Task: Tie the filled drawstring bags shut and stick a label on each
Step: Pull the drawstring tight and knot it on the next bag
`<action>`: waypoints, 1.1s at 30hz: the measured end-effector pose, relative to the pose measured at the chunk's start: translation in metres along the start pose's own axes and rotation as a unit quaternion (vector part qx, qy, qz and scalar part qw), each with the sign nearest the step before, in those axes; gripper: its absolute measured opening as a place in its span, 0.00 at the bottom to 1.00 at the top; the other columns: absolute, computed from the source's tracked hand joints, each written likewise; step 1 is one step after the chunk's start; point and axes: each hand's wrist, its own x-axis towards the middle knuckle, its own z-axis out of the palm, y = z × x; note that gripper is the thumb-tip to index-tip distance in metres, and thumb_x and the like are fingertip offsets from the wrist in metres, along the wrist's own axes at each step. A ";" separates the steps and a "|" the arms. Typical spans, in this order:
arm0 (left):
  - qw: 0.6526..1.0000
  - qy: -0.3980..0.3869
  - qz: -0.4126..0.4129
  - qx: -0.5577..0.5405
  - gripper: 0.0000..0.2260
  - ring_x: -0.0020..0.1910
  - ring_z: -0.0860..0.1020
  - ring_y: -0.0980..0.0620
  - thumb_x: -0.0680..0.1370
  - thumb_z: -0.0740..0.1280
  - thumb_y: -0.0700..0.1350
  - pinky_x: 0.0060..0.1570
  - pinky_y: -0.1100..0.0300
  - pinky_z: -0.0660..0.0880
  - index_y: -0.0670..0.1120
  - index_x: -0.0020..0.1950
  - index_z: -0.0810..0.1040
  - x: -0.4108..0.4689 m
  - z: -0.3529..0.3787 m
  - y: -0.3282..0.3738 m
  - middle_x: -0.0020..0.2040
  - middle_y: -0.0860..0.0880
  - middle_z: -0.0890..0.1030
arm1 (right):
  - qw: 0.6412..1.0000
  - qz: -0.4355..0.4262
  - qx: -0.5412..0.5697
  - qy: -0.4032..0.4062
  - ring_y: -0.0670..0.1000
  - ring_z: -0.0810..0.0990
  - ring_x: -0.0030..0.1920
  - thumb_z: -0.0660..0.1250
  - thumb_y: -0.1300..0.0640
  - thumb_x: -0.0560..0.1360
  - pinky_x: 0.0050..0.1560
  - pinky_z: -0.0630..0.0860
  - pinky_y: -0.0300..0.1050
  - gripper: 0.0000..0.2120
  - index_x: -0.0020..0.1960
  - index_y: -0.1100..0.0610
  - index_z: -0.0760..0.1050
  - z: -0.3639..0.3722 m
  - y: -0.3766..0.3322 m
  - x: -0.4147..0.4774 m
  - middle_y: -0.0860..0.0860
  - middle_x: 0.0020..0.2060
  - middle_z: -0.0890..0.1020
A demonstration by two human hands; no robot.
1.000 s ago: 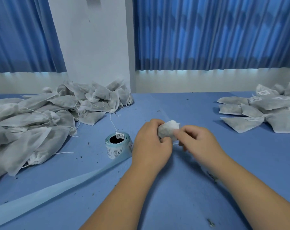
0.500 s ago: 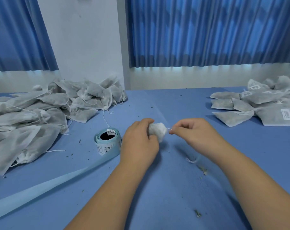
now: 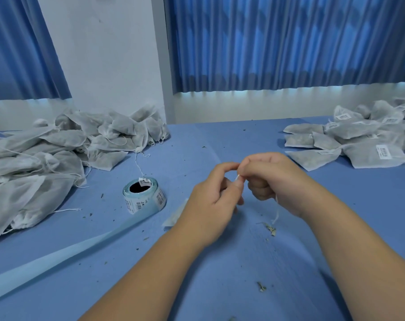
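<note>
Left hand (image 3: 210, 200) and right hand (image 3: 273, 179) both pinch the thin white drawstring (image 3: 238, 178) mid-table (image 3: 220, 274), bag (image 3: 177, 215) mostly hidden under left hand, only a pale fabric corner showing.

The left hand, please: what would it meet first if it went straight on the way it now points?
Most likely the right hand, right ahead of the left hand across the drawstring; depth is unclear.
</note>
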 end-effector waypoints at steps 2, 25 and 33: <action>1.000 0.020 -0.015 0.005 0.05 0.33 0.77 0.51 0.76 0.63 0.56 0.37 0.59 0.73 0.56 0.47 0.76 0.001 0.000 0.001 0.35 0.47 0.78 | 1.000 -0.001 0.001 -0.021 0.49 0.55 0.24 0.65 0.63 0.72 0.28 0.54 0.40 0.11 0.31 0.56 0.74 -0.004 0.000 -0.001 0.48 0.22 0.59; 0.981 0.047 -0.086 -0.166 0.08 0.30 0.76 0.52 0.63 0.67 0.53 0.38 0.55 0.71 0.52 0.33 0.84 0.010 -0.009 -0.002 0.32 0.51 0.80 | 0.985 -0.053 -0.144 0.079 0.48 0.68 0.33 0.68 0.56 0.75 0.35 0.65 0.42 0.08 0.38 0.54 0.81 0.009 0.011 0.000 0.57 0.31 0.75; 0.977 0.141 -0.095 -0.126 0.10 0.30 0.76 0.58 0.74 0.68 0.41 0.33 0.68 0.72 0.51 0.36 0.86 0.010 -0.011 -0.001 0.31 0.54 0.82 | 0.961 -0.040 -0.274 -0.011 0.43 0.63 0.24 0.66 0.55 0.76 0.27 0.60 0.35 0.10 0.38 0.51 0.81 0.018 0.007 -0.007 0.43 0.23 0.69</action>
